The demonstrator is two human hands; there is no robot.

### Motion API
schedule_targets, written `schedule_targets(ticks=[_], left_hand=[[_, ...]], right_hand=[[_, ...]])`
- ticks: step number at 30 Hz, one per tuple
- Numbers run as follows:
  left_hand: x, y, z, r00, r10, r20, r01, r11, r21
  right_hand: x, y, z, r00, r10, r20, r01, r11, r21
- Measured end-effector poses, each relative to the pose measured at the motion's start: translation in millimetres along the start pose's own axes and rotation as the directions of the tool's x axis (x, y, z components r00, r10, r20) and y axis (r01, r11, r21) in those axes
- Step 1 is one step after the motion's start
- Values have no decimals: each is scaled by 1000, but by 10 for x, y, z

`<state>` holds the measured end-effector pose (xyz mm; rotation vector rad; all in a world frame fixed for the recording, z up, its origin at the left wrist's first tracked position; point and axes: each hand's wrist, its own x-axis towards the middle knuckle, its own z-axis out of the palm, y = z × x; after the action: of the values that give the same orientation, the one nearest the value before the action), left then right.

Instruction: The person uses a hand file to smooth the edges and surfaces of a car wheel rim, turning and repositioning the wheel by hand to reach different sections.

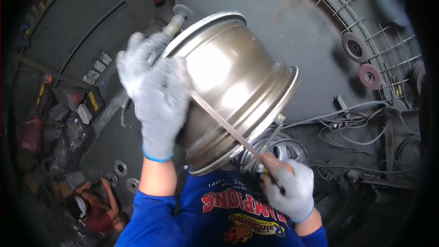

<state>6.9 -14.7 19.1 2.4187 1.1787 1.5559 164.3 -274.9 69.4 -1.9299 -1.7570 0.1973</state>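
Apparently filing the metal wheel (228, 64) at twelve o'clock from the blue shirt (192, 203), the right hand (293, 187) grips a file-like tool (225, 122) — left hand (159, 96) at the wheel's nine, hold unclear — next calling for steady pressure.

Wheel (228, 73) filling the centre, file (224, 123) crossing between left hand (155, 87) and right hand (291, 187), open passage upper right over gray surface (297, 41), discs (369, 77) and rack (327, 10) edging it, cables (356, 106) strung below.
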Motion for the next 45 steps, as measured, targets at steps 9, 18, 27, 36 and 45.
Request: schedule_targets(ticks=[9,18,27,36,45], left_hand=[[-83,96,-38,993,54,109,-50,998,-36],[-217,306,-48,980,110,165,-92,989,-114],[9,-170,-22,999,33,27,-34,999,31],[-14,199,-188,958,-147,245,223,920,-321],[-120,140,-279,929,-83,361,212,919,-334]], right_hand=[[-141,50,-134,987,78,144,-73,997,-37],[-530,30,-290,991,102,90,-100,995,-30],[95,-47,-14,997,43,71,-47,997,56],[-230,255,-294,967,230,114,-256,843,473],[-268,99,-172,994,90,-55,-82,987,139]])
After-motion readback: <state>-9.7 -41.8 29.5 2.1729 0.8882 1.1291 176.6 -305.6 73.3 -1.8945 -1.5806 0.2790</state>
